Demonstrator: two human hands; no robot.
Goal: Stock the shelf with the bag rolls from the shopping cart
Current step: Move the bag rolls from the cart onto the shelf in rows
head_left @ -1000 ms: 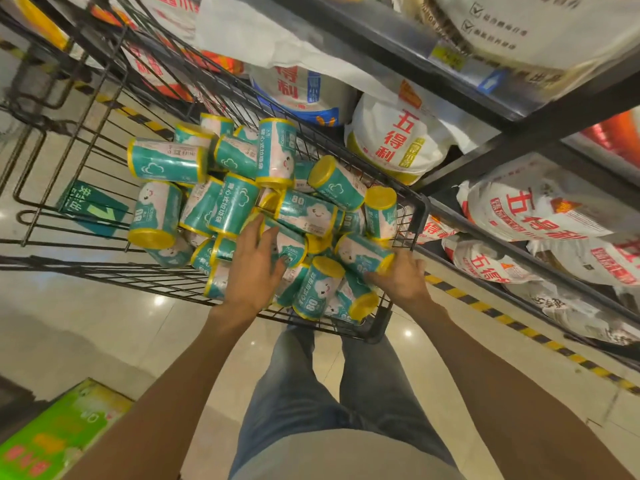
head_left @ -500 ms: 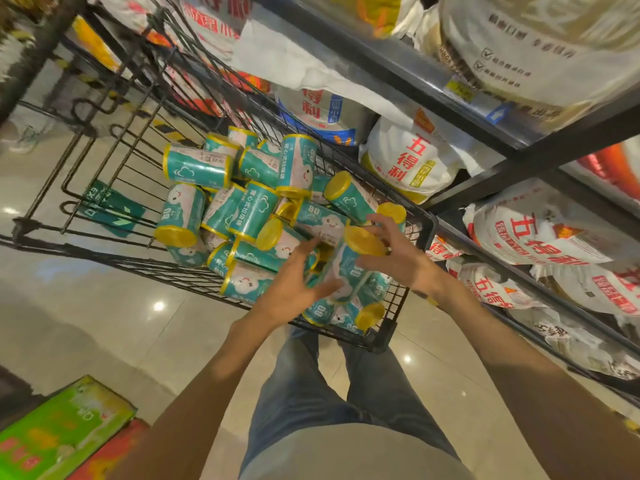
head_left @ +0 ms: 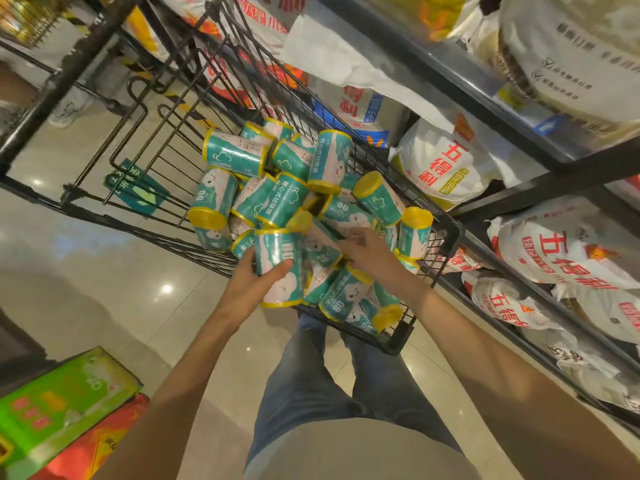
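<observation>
A black wire shopping cart (head_left: 446,230) holds several teal bag rolls (head_left: 239,157) with yellow ends, piled loosely. My left hand (head_left: 249,285) grips one upright bag roll (head_left: 277,268) at the cart's near edge, thumb across its front. My right hand (head_left: 370,251) reaches into the pile just to the right, fingers spread over the rolls there; whether it holds one is hidden. The dark metal shelf (head_left: 540,192) stands on the right, stacked with white sacks.
White sacks with red writing (head_left: 568,251) fill the shelf levels beside the cart. A green box (head_left: 59,403) and a red pack (head_left: 90,448) lie on the tiled floor at lower left. Another person's shoe (head_left: 65,109) shows at upper left.
My left hand has taken one roll and holds it upright at the cart's near edge. My right hand let go of the roll it lifted and went back into the pile.
</observation>
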